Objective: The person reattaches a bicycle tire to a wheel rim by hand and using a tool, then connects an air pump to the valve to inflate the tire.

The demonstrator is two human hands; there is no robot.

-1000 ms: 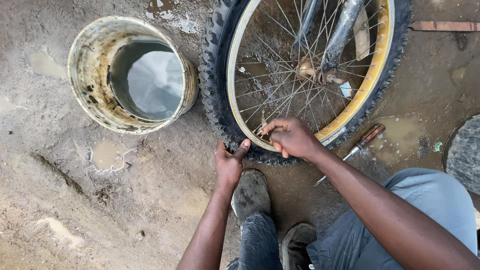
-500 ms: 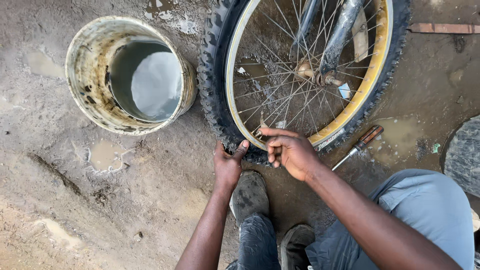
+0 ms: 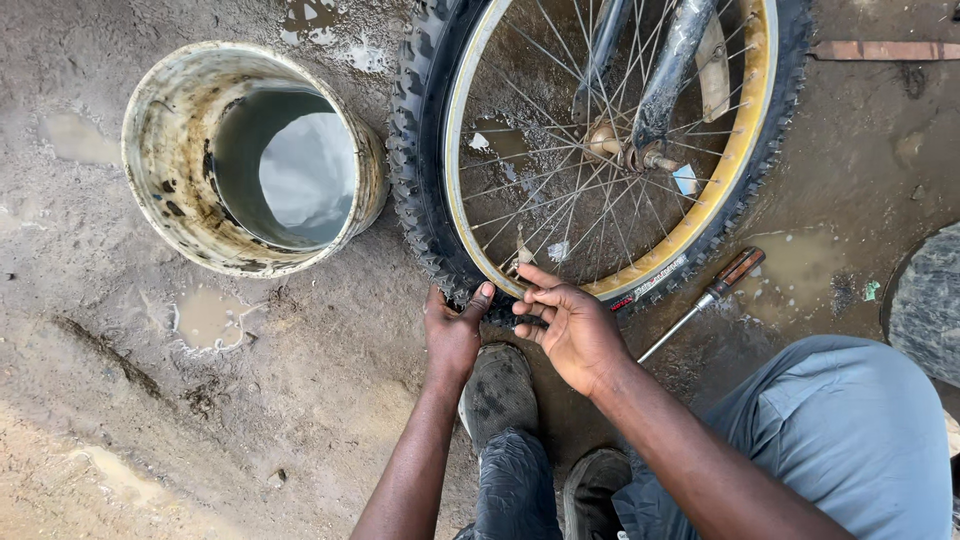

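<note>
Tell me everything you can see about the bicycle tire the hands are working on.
The tire is black, knobby rubber, muddy, mounted around a yellow rim with thin metal spokes and a hub held in a fork. The wheel stands on wet, muddy ground next to a dirty bucket of water. At its lowest part, the left hand grips the tread with the thumb up toward the rim, and the right hand presses its fingers at the tire's edge beside the rim. A screwdriver lies just outside the tire.

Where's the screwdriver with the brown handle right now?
The brown-handled screwdriver lies on the muddy ground at right of the head view, just outside the knobby black tyre, beyond the right hand.
</note>
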